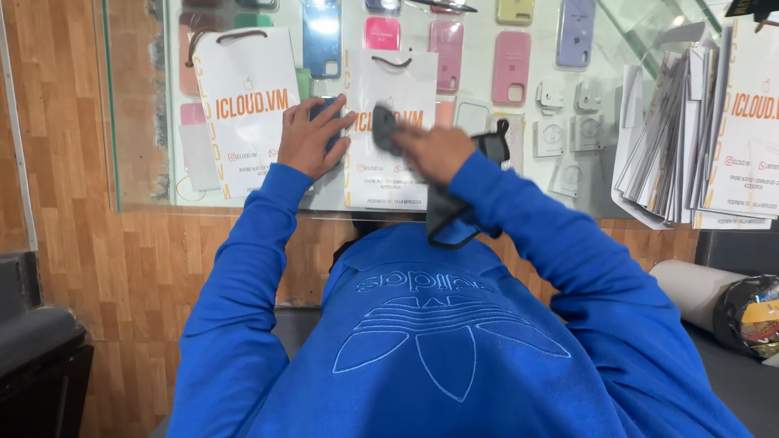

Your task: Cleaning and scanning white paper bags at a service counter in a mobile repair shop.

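**Wiping down a phone on the glass counter, still mid-clean**

So here we are at the glass counter point(146, 162), both blue sleeves stretched out over it. Our left hand point(312, 138) lies flat with the fingers spread, pinning a dark phone point(328, 122) to the glass near the middle of the counter, just between the two white paper bags. Most of the phone hides under the palm, so we can't say which face is up.

Our right hand point(434, 150) is blurred, fingers pinched together on a dark grey cloth point(446, 203). One corner of the cloth pokes up by the fingertips, and the rest hangs down over the counter's near edge toward our chest.

Progress-wise, we'd say we're somewhere in the middle: cloth is in hand and right beside the phone, but whether it's touching the phone is hard to tell. The phone isn't in a bag point(243, 97) or set aside yet. Coloured phone cases point(511, 69) sit under the glass, and a stack of flat bags point(690, 138) leans at the right edge.
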